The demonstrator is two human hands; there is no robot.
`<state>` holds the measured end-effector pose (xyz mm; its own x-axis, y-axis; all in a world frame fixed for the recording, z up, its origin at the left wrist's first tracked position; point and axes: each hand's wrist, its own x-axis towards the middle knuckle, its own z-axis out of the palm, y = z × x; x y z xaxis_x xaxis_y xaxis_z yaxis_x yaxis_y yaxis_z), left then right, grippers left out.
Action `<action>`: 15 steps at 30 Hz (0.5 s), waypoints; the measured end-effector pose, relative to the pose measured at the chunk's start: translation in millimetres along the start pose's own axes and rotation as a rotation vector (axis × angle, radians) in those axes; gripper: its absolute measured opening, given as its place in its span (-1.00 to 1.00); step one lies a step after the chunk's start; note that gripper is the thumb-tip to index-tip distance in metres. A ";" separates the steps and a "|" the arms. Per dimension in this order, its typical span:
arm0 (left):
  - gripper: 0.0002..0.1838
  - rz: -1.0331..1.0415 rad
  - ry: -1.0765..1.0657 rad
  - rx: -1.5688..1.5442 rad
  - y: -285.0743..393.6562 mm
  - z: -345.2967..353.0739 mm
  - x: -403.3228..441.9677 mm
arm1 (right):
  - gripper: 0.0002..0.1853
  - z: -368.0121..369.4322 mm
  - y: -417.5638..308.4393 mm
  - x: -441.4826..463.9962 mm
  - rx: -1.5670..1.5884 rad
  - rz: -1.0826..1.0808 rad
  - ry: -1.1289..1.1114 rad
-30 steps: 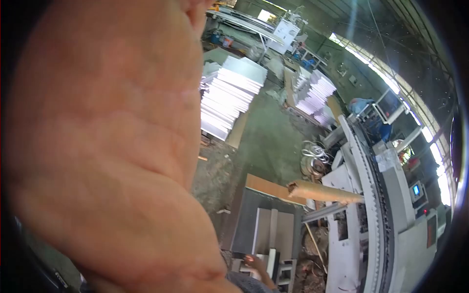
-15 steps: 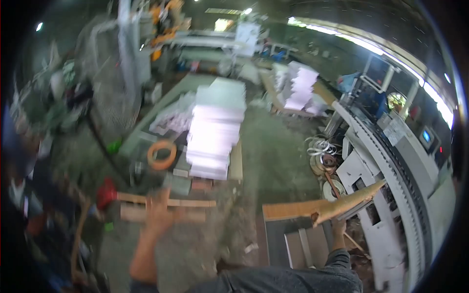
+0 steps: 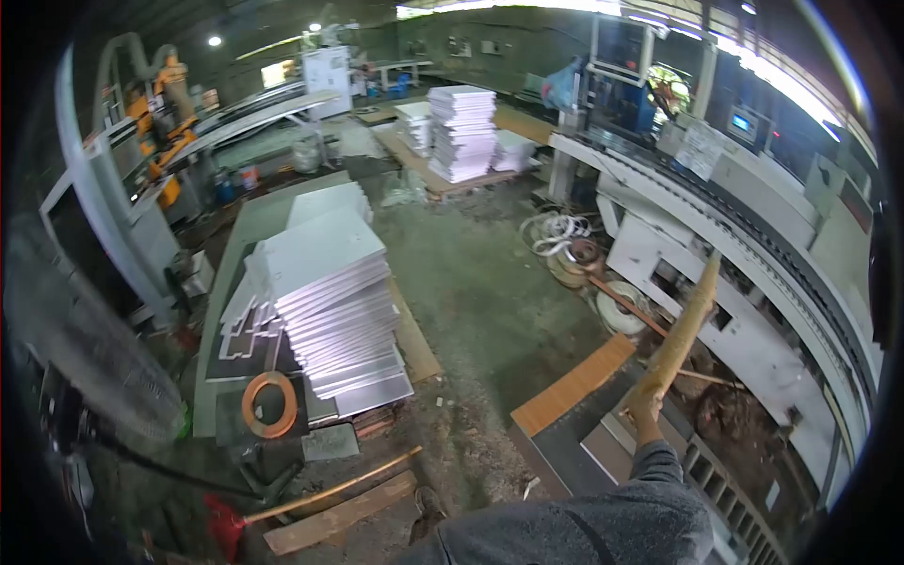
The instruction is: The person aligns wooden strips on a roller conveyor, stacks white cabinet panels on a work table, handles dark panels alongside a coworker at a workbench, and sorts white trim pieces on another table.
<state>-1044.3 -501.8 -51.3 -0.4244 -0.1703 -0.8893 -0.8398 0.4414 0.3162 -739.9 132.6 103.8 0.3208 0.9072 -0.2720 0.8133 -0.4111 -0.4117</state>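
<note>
A long tan tube (image 3: 680, 339), like rolled cardboard, slants up and to the right beside the long machine. My right hand (image 3: 646, 409) is closed around its lower end, with the grey sleeve behind it. Below and around that hand lie flat dark and brown boards (image 3: 612, 450), and an orange-brown strip (image 3: 574, 384) is to its left. My left hand is out of view.
A tall stack of white panels (image 3: 344, 325) stands left of centre, another (image 3: 463, 134) farther back. An orange ring (image 3: 269, 379) lies near the first stack. A red-headed broom (image 3: 224, 527) and a plank (image 3: 339, 513) are on the floor. The long machine (image 3: 716, 217) runs along the right.
The view has swung left and levelled out. My left hand, large in front of the camera and then lower left, has left the picture. The tube in my right hand now points more steeply upward.
</note>
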 end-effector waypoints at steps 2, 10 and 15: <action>-0.46 0.073 0.054 -0.049 47.5 -18.5 30.4 | -0.15 2.3 -4.9 -11.3 0.022 -0.017 0.055; -0.71 0.877 0.021 -0.171 350.3 6.1 77.9 | -0.13 5.3 -20.9 -17.7 -0.105 0.140 0.122; -0.74 1.260 -0.280 0.169 467.8 131.1 62.0 | -0.14 -22.3 -33.5 -40.9 -0.106 0.138 0.122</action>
<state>-1419.0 -190.4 -1.8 -0.7828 0.6196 -0.0577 0.1438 0.2703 0.9520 -769.5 111.3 148.1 0.4843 0.8495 -0.2093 0.8020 -0.5266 -0.2818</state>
